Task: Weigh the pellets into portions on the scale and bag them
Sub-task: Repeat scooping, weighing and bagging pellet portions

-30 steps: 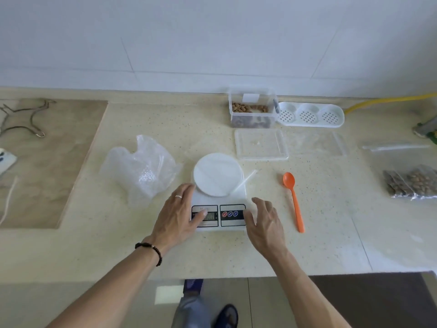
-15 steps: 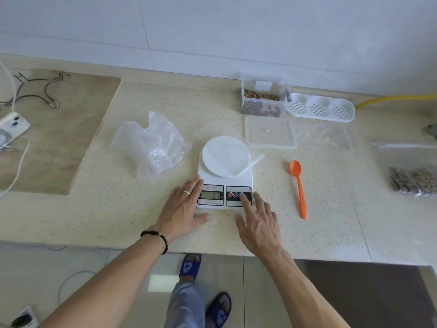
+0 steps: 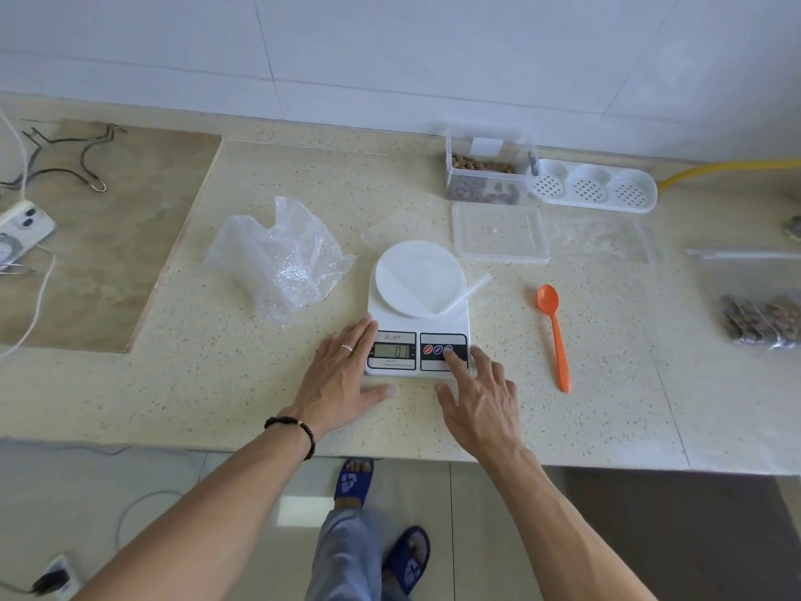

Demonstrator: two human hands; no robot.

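Both forearms reach in from the counter's near edge. The left hand [image 3: 336,379] lies flat on the countertop [image 3: 216,383], fingers straight and close together along the left side of the scale [image 3: 418,314], thumb spread toward its front edge. The right hand [image 3: 479,401] has its fingers loosely spread, the index fingertip pressing the rightmost button of the scale's panel. The scale sits mid-counter, long axis running away from the person, display end nearest. A clear bag [image 3: 437,292] lies across its round platform. The orange spoon [image 3: 555,331] lies to the right, bowl pointing away. The pellet tub [image 3: 487,175] stands by the wall.
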